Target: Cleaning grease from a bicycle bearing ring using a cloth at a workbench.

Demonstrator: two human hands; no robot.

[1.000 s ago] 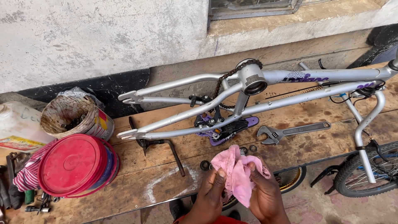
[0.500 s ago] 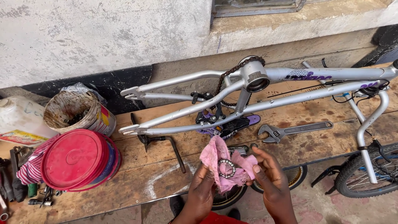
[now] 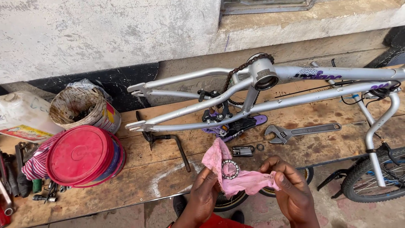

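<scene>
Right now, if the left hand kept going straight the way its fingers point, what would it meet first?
The left hand holds the pink rag with the bearing ring on it. Beyond those, probably the small black part on the wooden bench, though depth is unclear.

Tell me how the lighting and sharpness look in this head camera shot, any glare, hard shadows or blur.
Head view: soft, even daylight, with no hard shadows on the wooden bench. Mild sheen but no blown glare on the silver bike frame. The bearing ring on the pink rag is sharp. The left hand and right hand are crisp, with no motion blur. Straight lines bow slightly towards the edges.
</scene>
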